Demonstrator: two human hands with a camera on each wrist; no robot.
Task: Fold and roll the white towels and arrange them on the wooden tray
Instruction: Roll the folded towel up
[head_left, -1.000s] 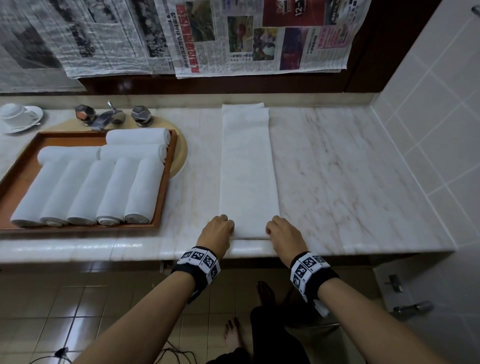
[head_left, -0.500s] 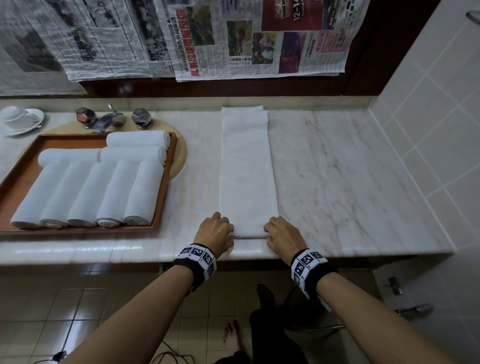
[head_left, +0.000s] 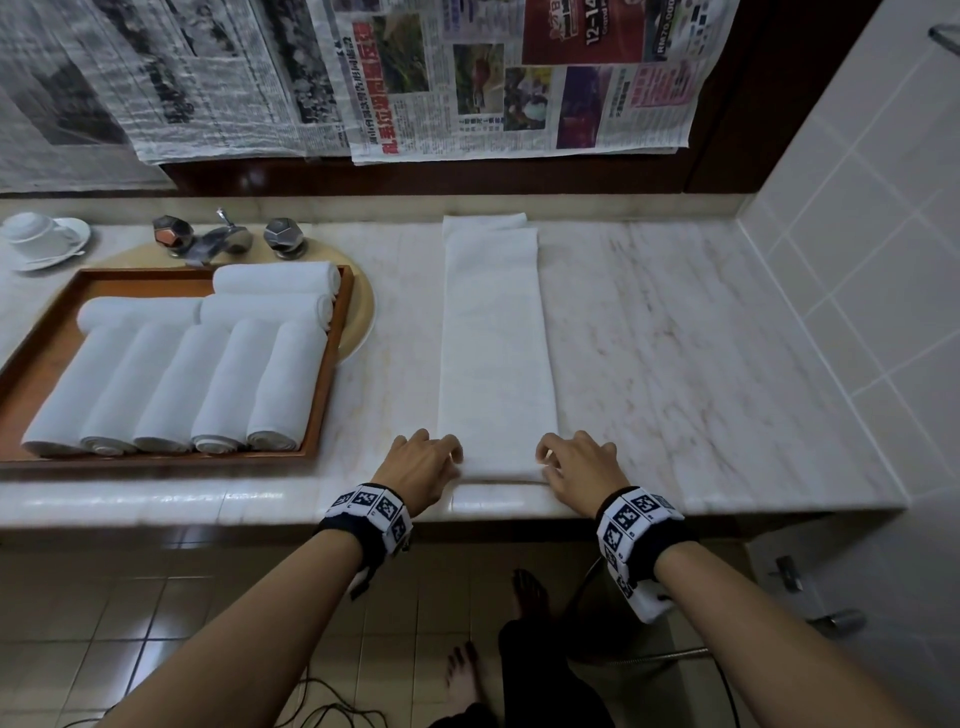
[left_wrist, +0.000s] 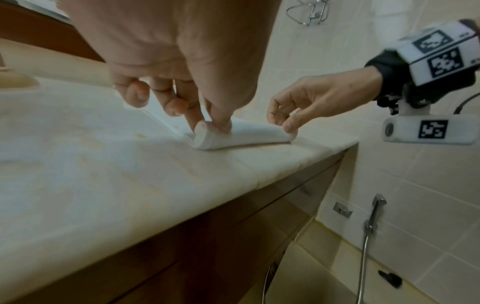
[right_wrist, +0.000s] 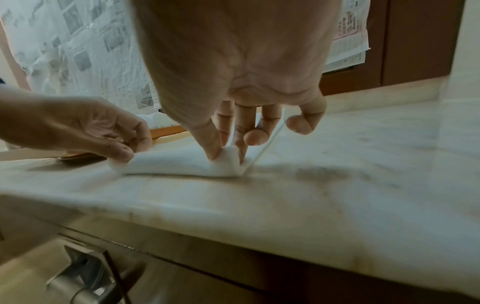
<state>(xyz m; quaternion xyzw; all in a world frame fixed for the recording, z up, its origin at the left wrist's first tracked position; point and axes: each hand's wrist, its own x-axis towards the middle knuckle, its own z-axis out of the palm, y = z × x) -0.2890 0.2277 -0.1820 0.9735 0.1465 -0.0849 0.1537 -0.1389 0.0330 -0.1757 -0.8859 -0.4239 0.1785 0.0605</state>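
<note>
Fingers (left_wrist: 223, 121) of our left hand (head_left: 423, 467) and right hand (head_left: 579, 467) pinch the folded towel (head_left: 493, 343)'s rolled near edge against the desk (head_left: 675, 364); beyond them it lies flat.

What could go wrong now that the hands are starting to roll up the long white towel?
1. The left hand and right hand pinch only the ends of the small roll at the folded towel's near end; if one hand moves faster, it may roll crooked.
2. The start sits close to the counter edge, so a backward slip might drag it off.
3. The wooden tray already holds eight rolled towels, so room looks tight.
</note>
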